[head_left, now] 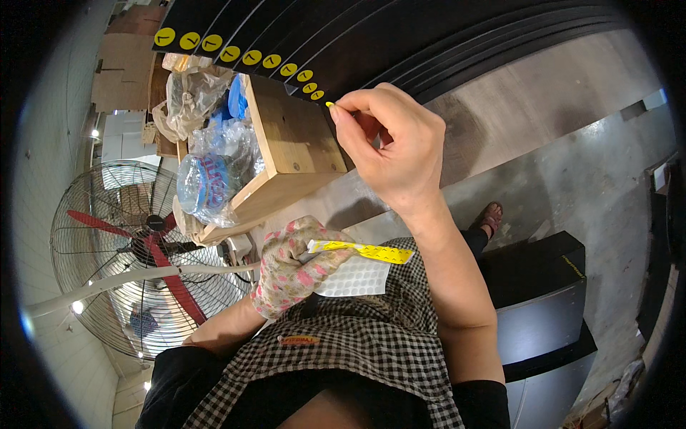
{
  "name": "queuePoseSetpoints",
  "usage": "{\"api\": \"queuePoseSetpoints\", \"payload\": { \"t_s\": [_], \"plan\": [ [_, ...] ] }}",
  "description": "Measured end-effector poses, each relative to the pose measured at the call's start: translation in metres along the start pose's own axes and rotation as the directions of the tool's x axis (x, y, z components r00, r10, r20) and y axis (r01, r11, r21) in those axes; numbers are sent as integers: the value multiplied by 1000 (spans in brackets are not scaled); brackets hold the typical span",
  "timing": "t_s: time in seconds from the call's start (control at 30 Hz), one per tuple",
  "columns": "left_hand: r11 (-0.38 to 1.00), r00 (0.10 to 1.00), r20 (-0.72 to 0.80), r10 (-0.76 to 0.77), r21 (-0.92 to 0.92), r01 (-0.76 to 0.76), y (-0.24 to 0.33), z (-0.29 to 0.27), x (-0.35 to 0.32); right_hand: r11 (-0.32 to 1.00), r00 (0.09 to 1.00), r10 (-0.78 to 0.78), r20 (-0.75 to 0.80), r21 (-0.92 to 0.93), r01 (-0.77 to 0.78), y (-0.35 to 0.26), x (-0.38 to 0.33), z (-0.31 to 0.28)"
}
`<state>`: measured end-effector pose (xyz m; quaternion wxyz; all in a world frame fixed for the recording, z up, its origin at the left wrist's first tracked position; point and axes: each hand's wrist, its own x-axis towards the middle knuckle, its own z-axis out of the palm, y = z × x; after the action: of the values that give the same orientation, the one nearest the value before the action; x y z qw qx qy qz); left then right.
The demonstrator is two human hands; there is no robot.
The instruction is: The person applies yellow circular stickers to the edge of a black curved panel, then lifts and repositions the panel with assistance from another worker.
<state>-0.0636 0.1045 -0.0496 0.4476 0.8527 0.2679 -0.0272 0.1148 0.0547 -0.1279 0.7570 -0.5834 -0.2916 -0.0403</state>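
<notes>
While the small yellow round sticker (330, 104) sits pinched between thumb and forefinger of the bare right hand (389, 146), it hovers at the end of a row of matching yellow stickers (243, 56), each on the end of a stacked black panel (400, 36). To my eye, doing this well means setting the dot on the next bare panel end, in line with its neighbours, and pressing it flat from one edge so it does not crease. The left hand (293, 268), in a pink-and-green patterned fabric glove, is closed around a yellow strip of stickers (364, 251) with a white backing sheet (355, 277) of peeled-out circles beneath it, held close to the checked apron. The panels look smooth and dark, their edges thin and layered. Just left of them stands a pale raw-wood box (289, 143) holding crinkled clear plastic bags (214, 168). A large metal cage fan (136, 250) with red blades stands lower left on the grey concrete floor (572, 171).
</notes>
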Motion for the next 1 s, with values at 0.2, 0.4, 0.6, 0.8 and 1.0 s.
{"api": "queuePoseSetpoints", "payload": {
  "t_s": [0.2,0.4,0.6,0.8,1.0],
  "plan": [
    [999,1000,6,-24,29,24,3,1,0,999,1000,-25,14,-26,25,-1,4,-3],
    [997,997,6,-80,6,80,5,3,1,998,999,-51,-3,-27,51,0,9,0],
    [995,1000,2,-27,91,26,2,4,2,996,997,-63,35,-63,65,-1,10,0],
    [998,999,-2,-36,44,36,1,6,2,992,996,-90,30,-83,92,1,9,1],
    [998,1000,15,-21,55,20,1,5,4,988,992,-124,23,-89,126,1,11,-1]
  ]
}}
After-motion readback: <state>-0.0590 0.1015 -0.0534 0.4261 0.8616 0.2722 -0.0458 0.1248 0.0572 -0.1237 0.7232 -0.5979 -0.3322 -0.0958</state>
